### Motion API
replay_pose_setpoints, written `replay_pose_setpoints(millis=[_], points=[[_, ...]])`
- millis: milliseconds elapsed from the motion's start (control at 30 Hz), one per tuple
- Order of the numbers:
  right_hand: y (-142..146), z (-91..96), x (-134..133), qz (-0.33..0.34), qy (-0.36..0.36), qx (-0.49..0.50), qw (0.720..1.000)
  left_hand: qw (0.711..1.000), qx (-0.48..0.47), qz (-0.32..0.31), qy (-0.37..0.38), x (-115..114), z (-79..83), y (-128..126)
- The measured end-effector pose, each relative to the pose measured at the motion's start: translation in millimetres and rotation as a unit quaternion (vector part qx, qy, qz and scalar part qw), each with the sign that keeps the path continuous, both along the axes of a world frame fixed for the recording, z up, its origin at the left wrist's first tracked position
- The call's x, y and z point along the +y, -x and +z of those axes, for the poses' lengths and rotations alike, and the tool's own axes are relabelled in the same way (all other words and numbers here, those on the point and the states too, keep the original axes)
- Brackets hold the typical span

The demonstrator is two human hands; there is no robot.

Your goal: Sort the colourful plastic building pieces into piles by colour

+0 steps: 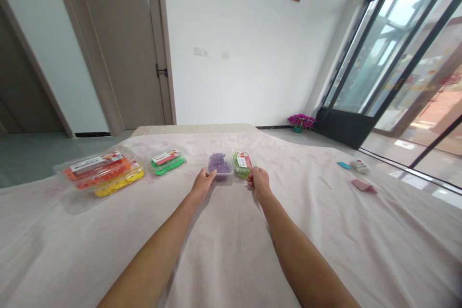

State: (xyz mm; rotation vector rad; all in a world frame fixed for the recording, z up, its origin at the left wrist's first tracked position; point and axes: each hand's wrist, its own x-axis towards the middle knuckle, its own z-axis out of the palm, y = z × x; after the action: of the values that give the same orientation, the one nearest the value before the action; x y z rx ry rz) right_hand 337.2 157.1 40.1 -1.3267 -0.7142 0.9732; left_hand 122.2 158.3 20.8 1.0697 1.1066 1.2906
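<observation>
A small clear box of purple pieces [219,164] sits open on the pale cloth, and my left hand [204,182] grips its near left corner. Right beside it lies a clear lid or box with a red label and green contents [241,163]. My right hand [257,180] is closed on its near edge. Both arms reach straight forward across the cloth.
To the left lie a green-filled box [168,161] and larger stacked boxes of orange and yellow pieces [103,172]. At the right lie a thin stick [326,182], a teal item [344,165], a white item [360,166] and a pink piece [364,186]. Pale tablecloth [231,250] covers the table.
</observation>
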Motion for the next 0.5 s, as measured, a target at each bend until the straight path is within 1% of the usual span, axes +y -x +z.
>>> replay_pose_setpoints(millis=[67, 133, 233, 367, 433, 500], points=[[-9.8, -2.2, 3.0, -0.018, -0.004, 0.01, 1.0, 1.0, -0.008, -0.025, 0.008, 4.7, -0.2, -14.9], [-15.9, -4.6, 5.1, -0.027, -0.007, 0.021, 0.999, 0.999, -0.013, -0.048, 0.011, 7.0, 0.3, -24.3], [-19.1, -7.5, 7.9, -0.034, -0.013, 0.03, 0.999, 0.998, -0.004, -0.065, 0.011, 7.2, 0.5, -27.5], [-23.0, -6.4, 11.9, -0.049, -0.013, 0.026, 0.998, 0.997, 0.044, -0.056, 0.004, 6.3, 0.1, -18.6], [-27.3, -4.7, 13.1, -0.052, -0.01, 0.022, 0.998, 0.996, 0.087, -0.032, -0.012, 6.7, 2.2, -9.6], [-32.0, -4.5, 13.3, -0.048, -0.008, 0.02, 0.999, 0.989, 0.143, 0.011, -0.037, 7.5, 7.8, 5.3]])
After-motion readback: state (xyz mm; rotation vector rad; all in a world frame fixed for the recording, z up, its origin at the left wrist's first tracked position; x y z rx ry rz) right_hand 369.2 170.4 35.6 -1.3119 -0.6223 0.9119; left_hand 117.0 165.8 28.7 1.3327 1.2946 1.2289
